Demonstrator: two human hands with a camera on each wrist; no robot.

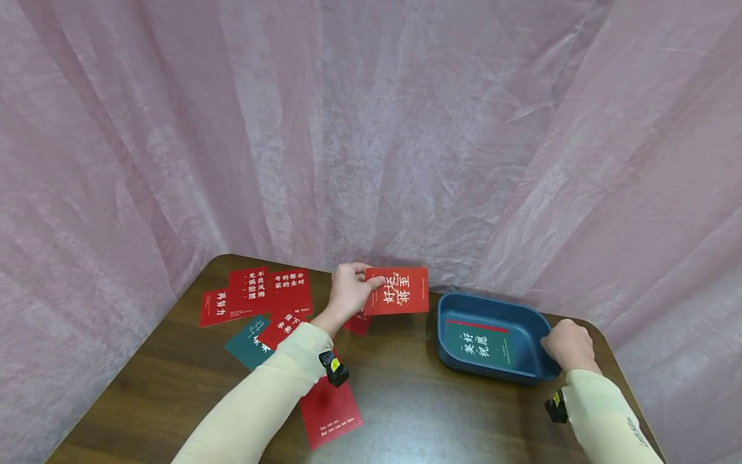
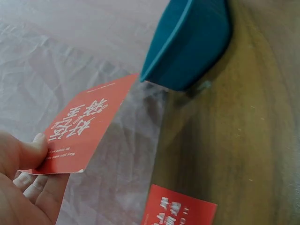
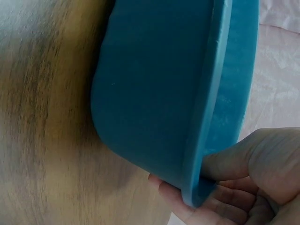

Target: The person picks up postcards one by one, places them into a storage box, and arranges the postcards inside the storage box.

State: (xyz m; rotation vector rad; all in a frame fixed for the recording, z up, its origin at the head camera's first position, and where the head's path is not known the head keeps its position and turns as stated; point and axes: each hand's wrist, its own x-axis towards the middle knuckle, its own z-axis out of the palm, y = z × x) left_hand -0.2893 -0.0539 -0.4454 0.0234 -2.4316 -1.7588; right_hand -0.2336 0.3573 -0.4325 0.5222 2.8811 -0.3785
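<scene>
My left hand (image 1: 349,291) pinches a red card (image 1: 400,290) with white characters by its left edge, thumb on top and fingers beneath. In the left wrist view that card (image 2: 89,124) is held up off the table, its far end toward the bin. At the right, a blue plastic bin (image 1: 443,351) stands on the table with a green card (image 1: 481,346) inside, a red strip showing along its upper edge. My right hand (image 1: 570,346) grips the bin's right end; in the right wrist view the thumb is inside the rim (image 3: 192,164) and the fingers outside.
Several red cards lie at the table's left, among them one at the far edge (image 1: 290,290) and one nearer me (image 1: 330,415). A dark green card (image 1: 246,341) lies partly under a red one. Another red card (image 1: 356,323) is beneath my left hand. A pink curtain (image 1: 371,129) hangs behind.
</scene>
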